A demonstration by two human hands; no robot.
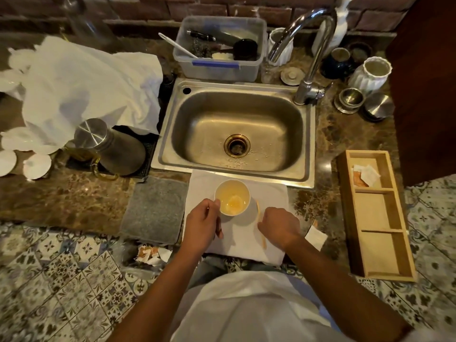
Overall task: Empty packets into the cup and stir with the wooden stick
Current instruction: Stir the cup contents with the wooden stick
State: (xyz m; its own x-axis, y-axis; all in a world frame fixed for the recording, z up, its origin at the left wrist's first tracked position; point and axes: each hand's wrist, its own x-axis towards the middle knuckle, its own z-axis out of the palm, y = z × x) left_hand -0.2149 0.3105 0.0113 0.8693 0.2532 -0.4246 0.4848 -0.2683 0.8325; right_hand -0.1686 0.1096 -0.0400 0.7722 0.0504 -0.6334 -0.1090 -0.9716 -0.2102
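The cup (232,197) is set on a white cloth (269,193) near the sink (306,134), steadied at its rim by the curled left hand (202,222). The wooden stick (261,224) is gripped by the closed right hand (278,225), apparently readied for stirring the pale powder seen inside.

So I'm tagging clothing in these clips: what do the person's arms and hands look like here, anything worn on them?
Both forearms are bare up to where they leave the view; no sleeves, gloves or watch show. The left hand has what looks like a dark ring on one finger, though it is too small to be sure. The right hand shows no jewellery. A white garment covers the torso below.
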